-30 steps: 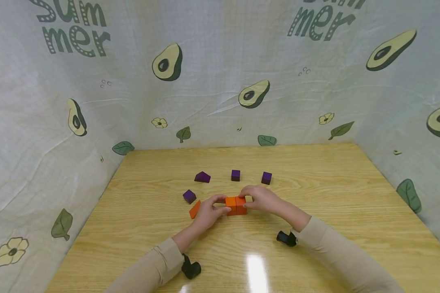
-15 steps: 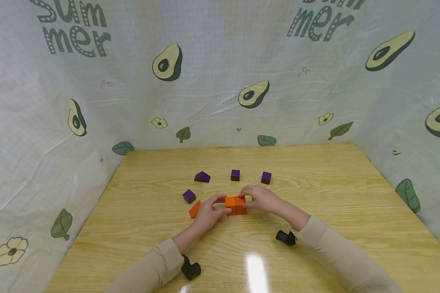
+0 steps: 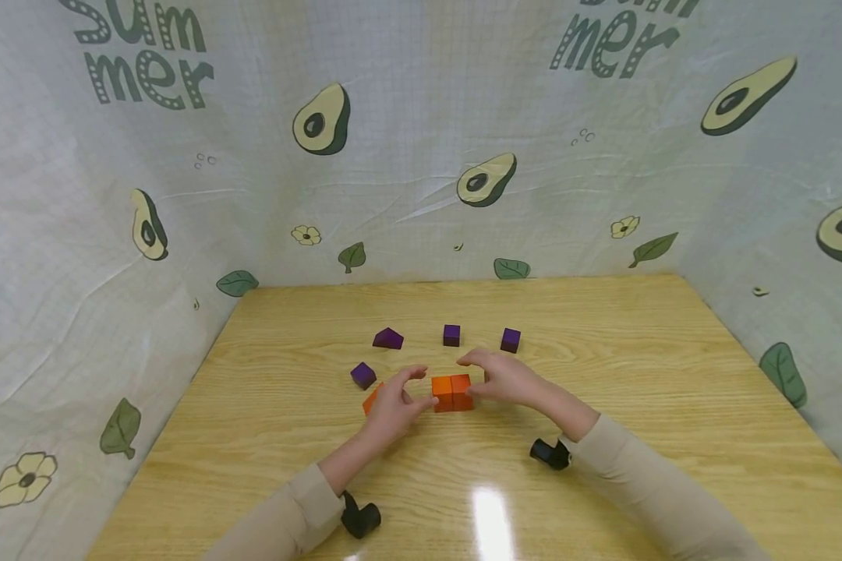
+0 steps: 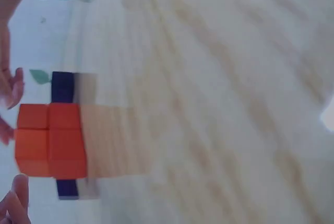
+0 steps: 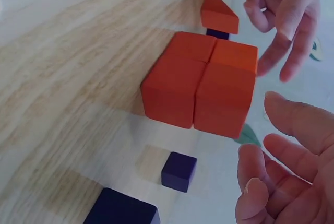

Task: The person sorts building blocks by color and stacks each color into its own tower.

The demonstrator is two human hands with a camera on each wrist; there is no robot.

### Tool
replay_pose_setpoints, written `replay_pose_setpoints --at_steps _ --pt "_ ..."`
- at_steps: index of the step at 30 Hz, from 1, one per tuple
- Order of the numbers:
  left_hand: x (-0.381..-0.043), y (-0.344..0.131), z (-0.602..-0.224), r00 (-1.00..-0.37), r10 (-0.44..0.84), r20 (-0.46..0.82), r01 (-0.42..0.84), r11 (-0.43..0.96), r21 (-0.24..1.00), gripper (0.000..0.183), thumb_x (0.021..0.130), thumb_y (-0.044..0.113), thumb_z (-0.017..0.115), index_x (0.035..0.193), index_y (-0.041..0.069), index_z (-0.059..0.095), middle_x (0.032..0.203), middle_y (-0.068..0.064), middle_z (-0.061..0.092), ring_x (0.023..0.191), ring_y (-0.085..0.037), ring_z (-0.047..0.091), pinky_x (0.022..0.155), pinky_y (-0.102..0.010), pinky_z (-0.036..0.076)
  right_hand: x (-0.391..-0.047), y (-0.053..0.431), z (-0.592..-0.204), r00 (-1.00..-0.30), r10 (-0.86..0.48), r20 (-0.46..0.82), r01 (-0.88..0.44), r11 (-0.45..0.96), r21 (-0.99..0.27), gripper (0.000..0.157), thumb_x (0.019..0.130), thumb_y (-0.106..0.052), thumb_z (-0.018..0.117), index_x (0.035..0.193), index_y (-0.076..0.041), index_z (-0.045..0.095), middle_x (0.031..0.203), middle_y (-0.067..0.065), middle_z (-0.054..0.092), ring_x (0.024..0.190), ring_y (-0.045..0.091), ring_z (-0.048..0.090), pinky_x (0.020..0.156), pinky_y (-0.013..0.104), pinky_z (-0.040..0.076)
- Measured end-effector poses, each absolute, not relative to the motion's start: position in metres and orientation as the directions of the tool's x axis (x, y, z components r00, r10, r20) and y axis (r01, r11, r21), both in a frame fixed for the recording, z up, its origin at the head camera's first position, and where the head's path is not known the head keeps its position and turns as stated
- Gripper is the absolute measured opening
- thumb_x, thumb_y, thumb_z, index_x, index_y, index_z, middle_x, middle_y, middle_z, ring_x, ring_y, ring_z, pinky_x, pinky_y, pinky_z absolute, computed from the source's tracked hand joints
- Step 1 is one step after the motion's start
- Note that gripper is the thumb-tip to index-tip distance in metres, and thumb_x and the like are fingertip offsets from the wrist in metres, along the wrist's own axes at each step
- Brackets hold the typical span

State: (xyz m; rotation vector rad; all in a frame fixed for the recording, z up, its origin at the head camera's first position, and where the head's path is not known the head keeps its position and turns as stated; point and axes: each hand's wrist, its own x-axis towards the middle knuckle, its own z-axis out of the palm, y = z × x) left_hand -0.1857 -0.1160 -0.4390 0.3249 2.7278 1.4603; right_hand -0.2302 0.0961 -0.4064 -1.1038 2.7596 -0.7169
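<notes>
Several orange cubes [image 3: 452,393] form a tight block, two wide, on the wooden table. Just left of it is my left hand [image 3: 391,407], fingers curved but loose, with a gap between forefinger and cubes. Its thumb lies close to the block's near left corner; touching or not, I cannot tell. On the other side my right hand [image 3: 508,380] holds nothing; the right wrist view shows its fingers [image 5: 253,169] apart from the cubes. Partly behind the left hand lies an orange triangular block [image 5: 219,12].
Beyond the orange block, two purple cubes [image 3: 451,336] [image 3: 511,340] and a purple wedge-shaped block [image 3: 388,338] stand in a loose row. Another purple cube [image 3: 363,375] sits left of the left hand. An avocado-print cloth [image 3: 407,117] surrounds the table [image 3: 603,327] at back and sides.
Both hands have let go of the orange cubes: their fingers have lifted and spread, and the left hand has drawn back slightly to the left. The cubes stay in place.
</notes>
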Motion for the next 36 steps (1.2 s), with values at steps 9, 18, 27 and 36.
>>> replay_pose_setpoints --at_steps 9,18,27,36 --pt "-0.187 -0.156 -0.414 -0.986 0.124 0.113 0.167 0.782 0.601 0.027 0.076 0.019 0.060 0.102 0.014 0.058 0.101 -0.002 0.056 0.080 -0.019 0.054 0.063 -0.032 0.044 -0.227 0.106 -0.414 -0.771 -0.629 0.102 -0.556 0.585 -0.591 0.044 0.073 -0.012 0.062 0.112 0.001 0.049 0.104 0.012 0.052 0.052 0.006 0.043 0.051 0.019 0.040" --pt "-0.183 -0.179 -0.430 -0.992 0.114 -0.060 0.076 0.894 0.441 0.040 0.074 0.025 0.062 0.111 0.010 0.053 0.101 -0.008 0.057 0.082 -0.021 0.055 0.062 -0.032 0.043 -0.222 0.105 -0.434 -0.856 -0.516 -0.030 -0.263 0.484 -0.834 0.051 0.073 -0.014 0.063 0.119 -0.002 0.043 0.110 0.010 0.049 0.051 0.019 0.049 0.044 0.027 0.042" --pt "-0.186 -0.188 -0.447 -0.989 0.138 -0.048 0.102 0.888 0.449 0.043 0.072 0.027 0.064 0.110 0.009 0.054 0.097 -0.007 0.059 0.082 -0.019 0.054 0.063 -0.032 0.043 -0.220 0.102 -0.436 -0.886 -0.457 -0.076 -0.165 0.466 -0.869 0.046 0.073 -0.016 0.063 0.114 -0.003 0.048 0.108 0.009 0.051 0.056 0.030 0.050 0.045 0.030 0.042" --pt "-0.190 -0.187 -0.452 -0.991 0.136 -0.021 0.114 0.900 0.421 0.041 0.069 0.029 0.066 0.103 0.008 0.057 0.096 -0.007 0.057 0.082 -0.019 0.053 0.068 -0.034 0.043 -0.223 0.100 -0.441 -0.882 -0.457 -0.114 -0.101 0.419 -0.902 0.046 0.072 -0.016 0.064 0.113 -0.003 0.047 0.108 0.012 0.050 0.060 0.029 0.052 0.047 0.038 0.043"
